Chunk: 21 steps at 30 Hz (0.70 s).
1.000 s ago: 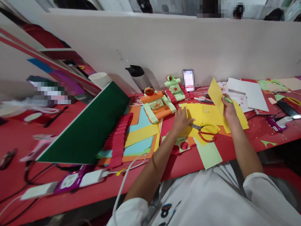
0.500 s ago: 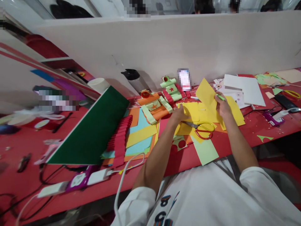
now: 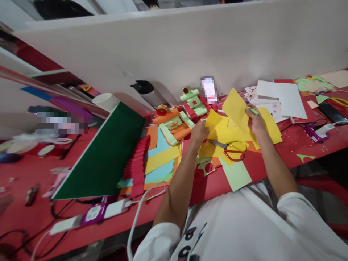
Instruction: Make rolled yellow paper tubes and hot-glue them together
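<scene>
My right hand [image 3: 256, 123] had its fingers closed on a raised yellow sheet [image 3: 234, 105], green pen [image 3: 253, 111] tucked in too. My left hand [image 3: 199, 132] was curled shut on yellow paper [image 3: 217, 125], exact grip kinda hidden. Scissors [image 3: 223, 145] lay just beside it, above the red table [image 3: 212, 186].

Comprised a red table [image 3: 292, 145]. Carried at left: a purple power strip [image 3: 95, 214] and a tilted green board [image 3: 106, 156]. Supported toward the middle: a paper stack [image 3: 160, 170], yellow paper [image 3: 220, 127] and, at the rear, a bottle [image 3: 152, 94]. Bore at right: a second strip [image 3: 314, 134], a black device [image 3: 332, 113] and a green scrap [image 3: 305, 157].
</scene>
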### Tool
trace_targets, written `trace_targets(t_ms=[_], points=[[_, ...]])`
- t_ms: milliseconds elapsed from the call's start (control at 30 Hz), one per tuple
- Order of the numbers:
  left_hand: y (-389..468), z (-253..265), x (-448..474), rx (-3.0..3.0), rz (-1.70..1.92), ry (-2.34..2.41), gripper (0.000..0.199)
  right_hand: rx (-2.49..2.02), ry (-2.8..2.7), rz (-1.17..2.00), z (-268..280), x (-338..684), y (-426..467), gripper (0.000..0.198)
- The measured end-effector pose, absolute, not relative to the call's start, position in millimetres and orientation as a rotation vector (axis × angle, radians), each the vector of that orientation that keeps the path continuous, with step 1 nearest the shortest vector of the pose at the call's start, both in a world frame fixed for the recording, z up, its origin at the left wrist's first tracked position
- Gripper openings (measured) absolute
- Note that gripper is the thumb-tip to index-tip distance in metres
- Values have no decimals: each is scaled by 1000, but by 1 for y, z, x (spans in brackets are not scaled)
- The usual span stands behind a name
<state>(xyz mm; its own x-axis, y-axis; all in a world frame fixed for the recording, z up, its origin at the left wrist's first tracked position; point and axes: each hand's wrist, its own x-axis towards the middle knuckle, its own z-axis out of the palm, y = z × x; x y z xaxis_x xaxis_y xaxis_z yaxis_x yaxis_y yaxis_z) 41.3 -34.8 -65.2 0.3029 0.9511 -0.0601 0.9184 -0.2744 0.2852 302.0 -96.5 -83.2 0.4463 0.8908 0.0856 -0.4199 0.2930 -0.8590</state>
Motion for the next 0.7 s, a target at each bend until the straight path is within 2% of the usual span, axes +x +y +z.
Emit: trace_targets(t_ms=[200,300,367,500,700], points=[[-39,-45,17,2223,388,1815,36,-924,-628,924,-80,301,-104,50],[-38,-31,-14,2090,869,1700,34,-959,-654,896,-77,299,-109,46],[-40,-28,-36,1913,1001,1509,34,-1028,-669,805,-76,298,-111,40],[-54,-38,-53,1873,528,1143,39,-1170,-654,572,-80,300,-110,31],[-76,-74,-25,2121,150,829,42,-1249,-593,619,-88,300,-112,39]])
